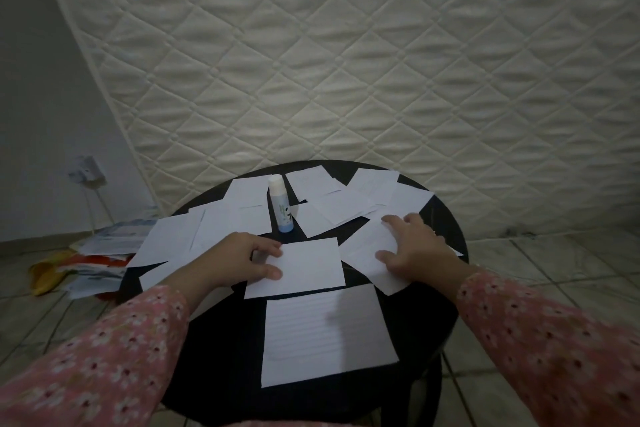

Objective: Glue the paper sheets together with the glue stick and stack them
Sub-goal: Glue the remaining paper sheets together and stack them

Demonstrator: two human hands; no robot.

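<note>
Several white paper sheets lie scattered over a round black table [446, 291]. A capped glue stick [281, 207] stands upright near the table's middle, white on top and blue at the base. My left hand [242, 262] pinches the left edge of a blank sheet [308, 267] in the centre. My right hand [414, 246] rests with spread fingers on a sheet at the right [363, 246]. A lined sheet [325, 329] lies flat nearest to me, untouched.
A quilted mattress [346, 62] leans against the wall right behind the table. A heap of papers and a yellow item [90, 260] lies on the tiled floor at the left. A wall socket with a cable [86, 168] sits at the far left.
</note>
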